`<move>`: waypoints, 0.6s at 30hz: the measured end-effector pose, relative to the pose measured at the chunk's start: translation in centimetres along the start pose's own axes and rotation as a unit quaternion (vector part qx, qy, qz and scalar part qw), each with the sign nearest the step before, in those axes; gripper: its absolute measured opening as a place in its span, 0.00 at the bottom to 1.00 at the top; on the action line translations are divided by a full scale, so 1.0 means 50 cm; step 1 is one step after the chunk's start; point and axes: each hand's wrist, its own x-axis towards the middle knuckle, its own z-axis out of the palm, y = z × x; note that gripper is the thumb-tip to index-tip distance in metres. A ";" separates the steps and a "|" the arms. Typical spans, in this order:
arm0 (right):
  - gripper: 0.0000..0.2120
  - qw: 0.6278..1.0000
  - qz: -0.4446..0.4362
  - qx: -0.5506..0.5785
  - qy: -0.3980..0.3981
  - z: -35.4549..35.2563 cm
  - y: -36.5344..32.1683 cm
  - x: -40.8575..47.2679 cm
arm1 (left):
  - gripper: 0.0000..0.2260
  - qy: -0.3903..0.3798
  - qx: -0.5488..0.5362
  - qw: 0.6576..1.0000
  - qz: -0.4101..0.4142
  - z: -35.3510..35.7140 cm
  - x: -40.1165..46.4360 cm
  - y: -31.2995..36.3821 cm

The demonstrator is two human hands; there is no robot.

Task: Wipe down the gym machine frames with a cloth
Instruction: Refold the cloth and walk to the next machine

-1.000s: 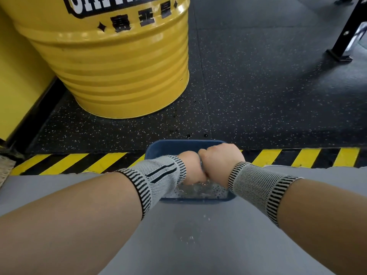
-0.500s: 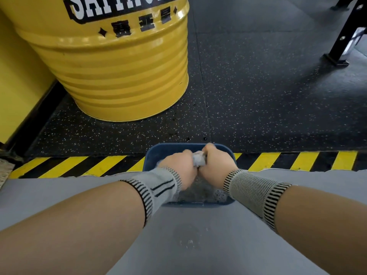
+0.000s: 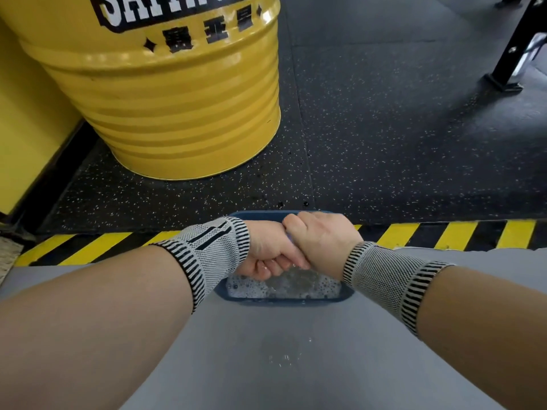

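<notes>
Cloth (image 3: 289, 238) wrung over blue basin (image 3: 284, 298) on grey platform (image 3: 266, 365).

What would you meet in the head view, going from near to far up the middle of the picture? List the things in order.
Water drops on the grey surface → blue basin of soapy water → yellow-and-black hazard stripe → speckled black floor → yellow drum

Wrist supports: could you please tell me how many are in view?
2: one wrist support on the left forearm, another on the right forearm, both beside the blue basin.
</notes>
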 end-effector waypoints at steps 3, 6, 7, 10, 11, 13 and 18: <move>0.10 0.983 0.034 -0.046 -0.177 -0.035 -0.005 0.020 | 0.11 0.092 0.085 0.992 -0.022 0.015 0.013 0.011; 0.07 0.971 0.067 -0.067 -0.218 -0.043 -0.001 0.036 | 0.11 0.174 0.213 0.961 -0.008 0.028 0.021 0.030; 0.07 0.971 0.076 -0.075 -0.216 -0.040 -0.001 0.039 | 0.08 0.197 0.299 0.934 0.009 0.030 0.025 0.036; 0.07 0.961 0.111 -0.074 -0.244 -0.038 0.000 0.044 | 0.11 0.248 0.465 0.849 0.034 0.028 0.038 0.036; 0.06 0.957 0.121 -0.073 -0.253 -0.038 -0.002 0.045 | 0.11 0.253 0.483 0.838 0.030 0.026 0.042 0.032; 0.05 0.950 0.143 -0.065 -0.270 -0.031 -0.007 0.046 | 0.11 0.255 0.520 0.814 0.036 0.025 0.047 0.025; 0.05 0.935 0.203 -0.010 -0.290 -0.016 -0.017 0.043 | 0.09 0.326 0.499 0.802 0.040 0.022 0.056 0.006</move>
